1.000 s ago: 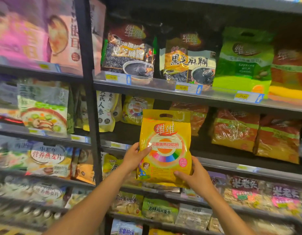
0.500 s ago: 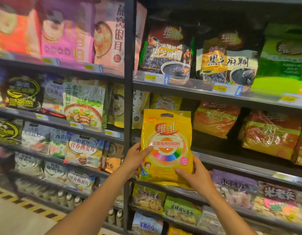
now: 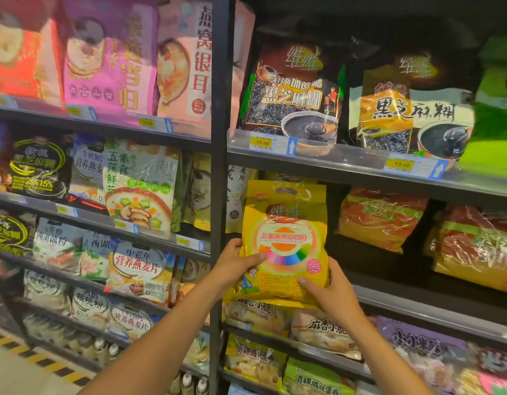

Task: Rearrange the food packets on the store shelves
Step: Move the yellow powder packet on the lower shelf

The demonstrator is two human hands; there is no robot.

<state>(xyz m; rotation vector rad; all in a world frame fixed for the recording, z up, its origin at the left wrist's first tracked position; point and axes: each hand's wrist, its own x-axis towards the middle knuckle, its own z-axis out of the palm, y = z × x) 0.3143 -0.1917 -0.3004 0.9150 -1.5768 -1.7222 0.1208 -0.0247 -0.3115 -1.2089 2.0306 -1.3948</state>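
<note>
A yellow food packet (image 3: 286, 223) with a rainbow wheel on its front stands upright in front of the second shelf (image 3: 417, 306) of the right bay. My left hand (image 3: 232, 263) grips its lower left edge, thumb across the front. My right hand (image 3: 332, 292) holds its lower right corner, thumb on the face. Another yellow packet (image 3: 278, 176) shows just behind its top edge.
A dark upright post (image 3: 219, 166) splits two shelf bays. Black sesame packets (image 3: 292, 92) and a green packet (image 3: 494, 109) stand on the shelf above. Orange-red packets (image 3: 380, 220) lie to the right on the same shelf. Striped floor tape (image 3: 41, 363) shows at lower left.
The view has swung left and moved closer to the shelves, so more of the left bay shows. Both hands keep the same hold on the yellow packet.
</note>
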